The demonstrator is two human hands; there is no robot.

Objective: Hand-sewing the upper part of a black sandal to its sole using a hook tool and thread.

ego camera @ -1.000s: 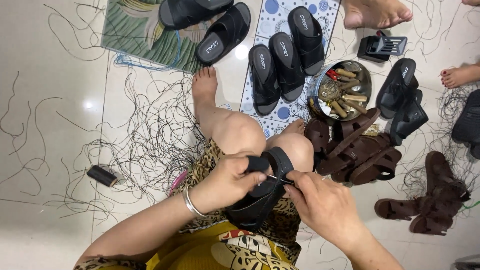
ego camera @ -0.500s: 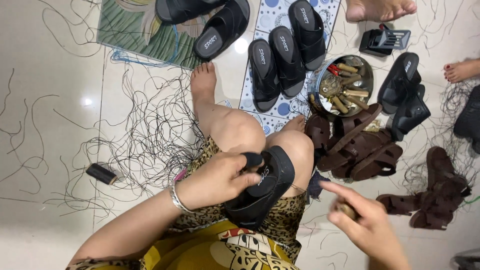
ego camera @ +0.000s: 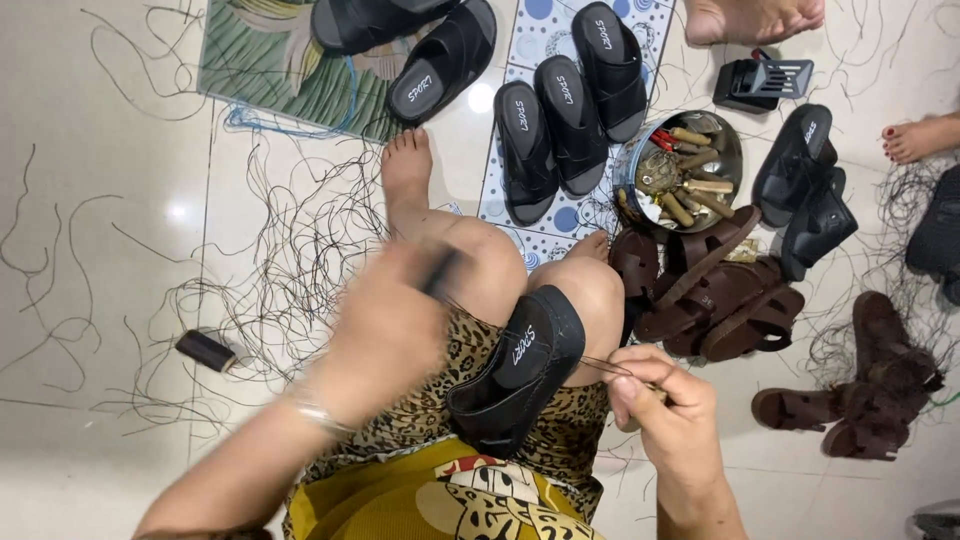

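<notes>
Black sandal (ego camera: pixel 520 375) lies across the lap, braced against the knee, sole edge up. Dark thread (ego camera: pixel 590 362) runs taut from its edge to the right hand (ego camera: pixel 665 415), fingers pinched closed on a small tool or the thread end; can't tell which. Left hand (ego camera: pixel 385 335) is raised and motion-blurred, fingers closed on a dark handle (ego camera: pixel 440 275), likely an awl. For a clean stitch: keep the sandal pinned, pull evenly along the seam line. Thread scraps litter the floor (ego camera: pixel 120 250); tin of tools (ego camera: pixel 685 175) ahead.
</notes>
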